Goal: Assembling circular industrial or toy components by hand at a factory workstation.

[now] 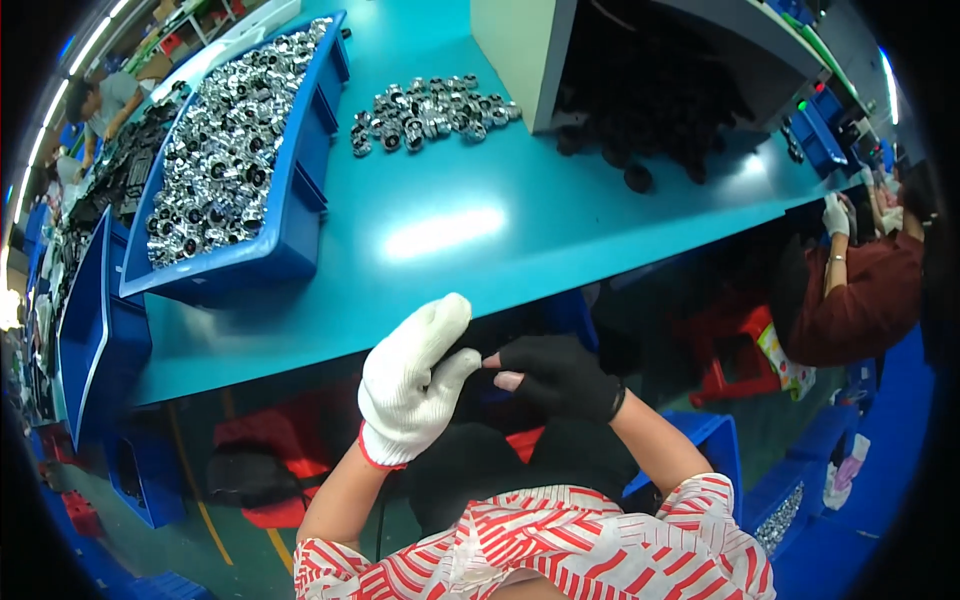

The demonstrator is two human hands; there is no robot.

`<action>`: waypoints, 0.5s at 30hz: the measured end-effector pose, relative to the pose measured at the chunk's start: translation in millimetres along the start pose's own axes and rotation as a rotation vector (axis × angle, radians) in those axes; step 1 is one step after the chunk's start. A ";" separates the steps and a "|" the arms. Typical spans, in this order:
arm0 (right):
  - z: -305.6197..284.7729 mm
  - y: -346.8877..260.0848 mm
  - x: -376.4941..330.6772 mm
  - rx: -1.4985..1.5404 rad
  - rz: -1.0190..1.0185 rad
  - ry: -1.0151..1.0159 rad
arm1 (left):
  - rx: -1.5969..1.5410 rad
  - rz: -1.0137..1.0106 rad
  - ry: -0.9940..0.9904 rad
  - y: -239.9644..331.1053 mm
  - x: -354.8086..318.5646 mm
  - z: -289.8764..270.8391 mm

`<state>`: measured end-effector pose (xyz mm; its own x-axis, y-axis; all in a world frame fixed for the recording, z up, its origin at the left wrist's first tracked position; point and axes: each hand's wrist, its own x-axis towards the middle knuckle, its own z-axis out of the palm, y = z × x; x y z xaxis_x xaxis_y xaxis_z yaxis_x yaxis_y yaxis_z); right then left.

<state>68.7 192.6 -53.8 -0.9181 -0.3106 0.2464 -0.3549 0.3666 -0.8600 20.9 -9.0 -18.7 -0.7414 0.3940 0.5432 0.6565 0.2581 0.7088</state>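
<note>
Both hands are raised in front of the near edge of the desk (345, 305), above the person's lap. The left hand (412, 375) wears a white knitted glove (398, 405); its fingers (440, 322) lie pressed together, with the thumb (458, 368) standing off from them across a visible gap. The right hand (562, 378), in a black glove with bare tips, points its index finger and thumb at the left thumb's tip, the two slightly parted; contact there, or a pinch on the knit, cannot be told. No part is visible in either hand, so the step is judged to be a glove adjustment, the white glove being the thing handled. To do it well: grip only loose yarn at the tip, steady the left wrist, and draw the slack toward the red-trimmed cuff so that the thumb seats fully; a baggy tip would likely dull the feel for small parts. Keep the hands clear of the desk edge meanwhile. Beyond them, shiny parts (225, 150) fill a blue bin (290, 245), a loose cluster (430, 112) lies to its right, and dark pieces (665, 105) sit in an open box (512, 50).
</note>
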 end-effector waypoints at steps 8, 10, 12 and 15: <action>-80.6 34.7 149.1 -0.729 -0.221 0.439 | -0.108 -0.225 0.095 -25.8 33.7 16.3; -87.5 45.3 153.8 -0.835 -0.181 0.416 | -0.172 -0.248 0.076 -31.7 29.5 11.0; -98.9 55.7 141.8 -0.928 -0.075 0.469 | -0.192 -0.264 0.048 -30.8 30.1 9.4; -122.0 83.7 131.5 -1.105 -0.062 0.579 | -0.165 -0.225 0.021 -25.7 34.6 9.2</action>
<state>-103.2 289.4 -38.9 -0.7379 -0.0254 0.6744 -0.1017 0.9921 -0.0738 -20.3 6.1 -22.3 -0.8698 0.3247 0.3716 0.4448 0.1895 0.8754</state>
